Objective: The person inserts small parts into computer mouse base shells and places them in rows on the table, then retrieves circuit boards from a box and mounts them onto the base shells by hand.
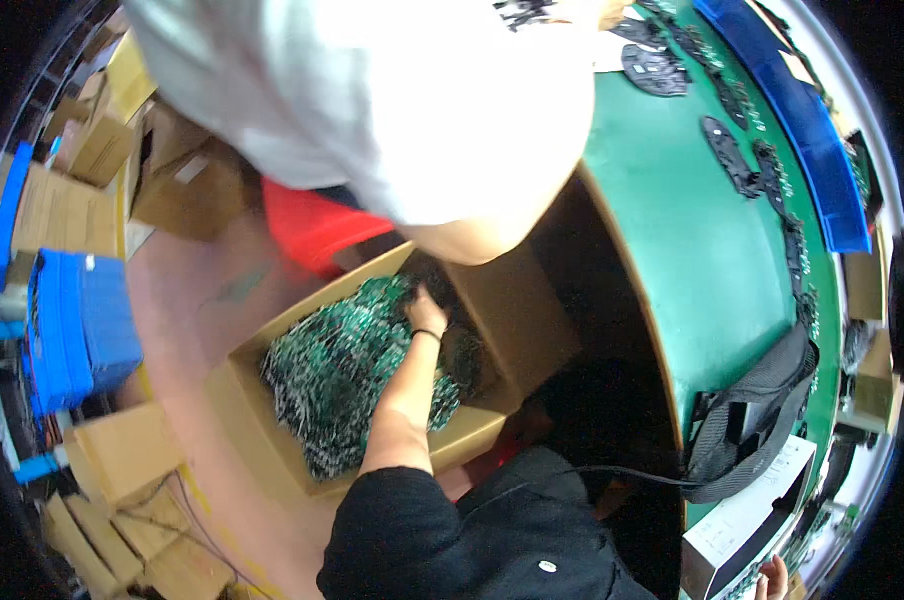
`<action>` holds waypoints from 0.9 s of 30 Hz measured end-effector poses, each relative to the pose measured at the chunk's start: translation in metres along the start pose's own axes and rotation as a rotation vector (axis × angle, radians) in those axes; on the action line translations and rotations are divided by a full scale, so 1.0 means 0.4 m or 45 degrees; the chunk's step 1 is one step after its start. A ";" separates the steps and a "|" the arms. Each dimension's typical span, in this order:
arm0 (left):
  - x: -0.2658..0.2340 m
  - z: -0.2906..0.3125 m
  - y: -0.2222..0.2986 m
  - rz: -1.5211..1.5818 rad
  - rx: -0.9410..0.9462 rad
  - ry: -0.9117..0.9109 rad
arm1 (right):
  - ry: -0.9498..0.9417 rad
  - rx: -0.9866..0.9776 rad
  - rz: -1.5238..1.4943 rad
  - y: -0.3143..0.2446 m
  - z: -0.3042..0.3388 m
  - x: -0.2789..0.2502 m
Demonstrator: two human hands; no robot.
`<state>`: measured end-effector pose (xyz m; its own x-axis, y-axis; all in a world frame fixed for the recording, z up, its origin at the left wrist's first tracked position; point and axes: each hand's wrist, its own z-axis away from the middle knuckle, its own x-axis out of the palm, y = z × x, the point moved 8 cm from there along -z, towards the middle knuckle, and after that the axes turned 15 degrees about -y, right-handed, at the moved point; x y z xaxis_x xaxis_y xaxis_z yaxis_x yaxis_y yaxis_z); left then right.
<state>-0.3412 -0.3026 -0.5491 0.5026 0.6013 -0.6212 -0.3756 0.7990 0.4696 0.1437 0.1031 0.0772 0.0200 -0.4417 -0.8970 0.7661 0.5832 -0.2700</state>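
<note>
My left hand point(427, 313), with a dark band at the wrist, reaches down into an uncovered cardboard box point(234, 385). Its fingers are curled at the far side of a heaped mass of thin green, black and white parts point(342, 370); what they grip is hidden. At the lower right, my right hand point(772, 580) shows only as a few fingers, apart and with nothing visible in them. It is beside a white-and-black carton point(752, 515) on the green worktable point(712, 260).
Another person in a white top point(422, 110) stands close ahead, an elbow over the box. A red stool or bin point(317, 225) is behind it. Black moulded parts point(657, 70), a black strap point(752, 420) and a blue tray point(812, 140) lie on the table. Blue crates point(87, 320) stand left.
</note>
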 end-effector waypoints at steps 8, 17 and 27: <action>-0.126 0.078 -0.231 0.701 0.522 0.208 | -0.117 0.100 -0.251 0.070 -0.069 0.024; -0.106 0.411 -0.276 1.613 0.059 -0.227 | -0.068 -0.119 -0.107 0.068 -0.088 -0.019; -0.111 0.539 -0.332 1.755 -0.009 -0.259 | -0.075 -0.248 -0.244 0.036 -0.092 -0.031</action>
<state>-0.1459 -0.4360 -0.4488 -0.1685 0.8843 0.4355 -0.6583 -0.4298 0.6180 0.1308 0.1419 0.0716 -0.0720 -0.5922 -0.8026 0.6216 0.6026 -0.5004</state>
